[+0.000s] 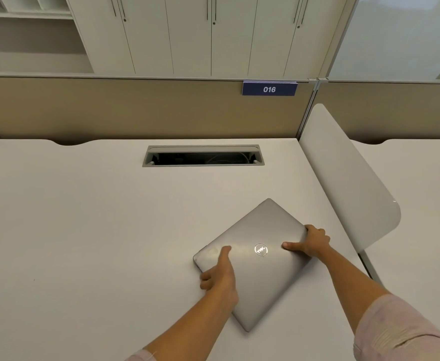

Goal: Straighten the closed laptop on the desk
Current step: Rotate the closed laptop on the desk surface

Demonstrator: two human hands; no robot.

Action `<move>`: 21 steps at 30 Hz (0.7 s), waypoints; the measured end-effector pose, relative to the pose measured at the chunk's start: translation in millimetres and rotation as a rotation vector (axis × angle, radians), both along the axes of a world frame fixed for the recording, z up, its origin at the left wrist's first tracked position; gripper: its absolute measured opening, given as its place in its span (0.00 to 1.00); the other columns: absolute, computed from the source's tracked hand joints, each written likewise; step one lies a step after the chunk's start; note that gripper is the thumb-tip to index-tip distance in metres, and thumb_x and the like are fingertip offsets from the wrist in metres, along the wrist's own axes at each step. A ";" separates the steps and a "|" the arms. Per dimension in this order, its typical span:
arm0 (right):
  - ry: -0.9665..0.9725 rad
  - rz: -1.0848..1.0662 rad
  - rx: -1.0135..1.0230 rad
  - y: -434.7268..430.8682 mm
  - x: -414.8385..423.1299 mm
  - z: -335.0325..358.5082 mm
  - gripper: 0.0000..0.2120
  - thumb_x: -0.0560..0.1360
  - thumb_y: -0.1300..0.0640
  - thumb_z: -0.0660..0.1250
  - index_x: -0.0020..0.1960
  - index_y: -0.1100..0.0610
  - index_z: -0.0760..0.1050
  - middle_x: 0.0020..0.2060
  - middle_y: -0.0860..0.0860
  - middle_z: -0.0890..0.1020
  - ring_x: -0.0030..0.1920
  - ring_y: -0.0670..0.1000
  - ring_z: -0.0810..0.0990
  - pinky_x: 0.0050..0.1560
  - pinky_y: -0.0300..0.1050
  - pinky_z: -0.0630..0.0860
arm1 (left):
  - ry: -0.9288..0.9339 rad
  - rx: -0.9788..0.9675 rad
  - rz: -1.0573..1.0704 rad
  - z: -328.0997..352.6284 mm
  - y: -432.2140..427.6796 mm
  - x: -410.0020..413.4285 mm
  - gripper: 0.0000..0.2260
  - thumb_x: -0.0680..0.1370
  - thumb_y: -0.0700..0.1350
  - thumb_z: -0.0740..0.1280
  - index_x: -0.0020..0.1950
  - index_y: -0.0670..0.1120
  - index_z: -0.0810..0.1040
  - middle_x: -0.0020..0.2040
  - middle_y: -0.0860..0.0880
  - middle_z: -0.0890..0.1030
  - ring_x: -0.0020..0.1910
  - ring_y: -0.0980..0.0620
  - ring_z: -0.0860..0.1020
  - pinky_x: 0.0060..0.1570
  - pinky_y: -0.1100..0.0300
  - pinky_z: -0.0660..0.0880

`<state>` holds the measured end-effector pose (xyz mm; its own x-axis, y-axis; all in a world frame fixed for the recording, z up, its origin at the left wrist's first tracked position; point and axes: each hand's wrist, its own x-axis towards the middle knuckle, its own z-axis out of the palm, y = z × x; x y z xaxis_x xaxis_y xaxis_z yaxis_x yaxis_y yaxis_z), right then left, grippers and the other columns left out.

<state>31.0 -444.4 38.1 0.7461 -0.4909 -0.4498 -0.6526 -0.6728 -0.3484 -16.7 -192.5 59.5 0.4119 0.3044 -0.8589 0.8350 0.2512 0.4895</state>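
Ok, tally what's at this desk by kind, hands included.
Laptop: 1
Hand: 2, left, right
Cable slot: 1
Number sign: 1
Total: 5

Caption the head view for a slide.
Both hands, left and right, grip a closed silver laptop lying skewed on the white desk.
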 end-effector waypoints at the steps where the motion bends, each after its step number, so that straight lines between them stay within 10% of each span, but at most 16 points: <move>1: -0.007 -0.013 0.022 0.0 -0.8 -0.7 0.52 0.55 0.35 0.80 0.71 0.55 0.63 0.63 0.59 0.69 0.66 0.62 0.67 0.67 0.55 0.66 | 0.001 -0.019 0.033 -1.7 4.3 2.0 0.46 0.67 0.72 0.64 0.71 0.39 0.62 0.64 0.47 0.68 0.52 0.45 0.69 0.65 0.52 0.65; 13: -0.080 -0.018 0.114 34.9 0.7 1.2 0.55 0.54 0.37 0.81 0.73 0.53 0.62 0.64 0.59 0.69 0.69 0.61 0.64 0.69 0.56 0.66 | -0.026 -0.074 0.187 0.8 44.9 5.0 0.39 0.68 0.70 0.63 0.66 0.43 0.64 0.60 0.43 0.65 0.52 0.45 0.66 0.50 0.51 0.64; 21: -0.160 0.014 0.204 100.7 30.1 7.4 0.52 0.56 0.38 0.81 0.72 0.52 0.62 0.64 0.57 0.67 0.69 0.59 0.61 0.68 0.55 0.66 | -0.129 -0.039 0.216 4.4 111.7 27.5 0.38 0.67 0.70 0.61 0.66 0.43 0.67 0.64 0.43 0.67 0.62 0.43 0.67 0.65 0.45 0.68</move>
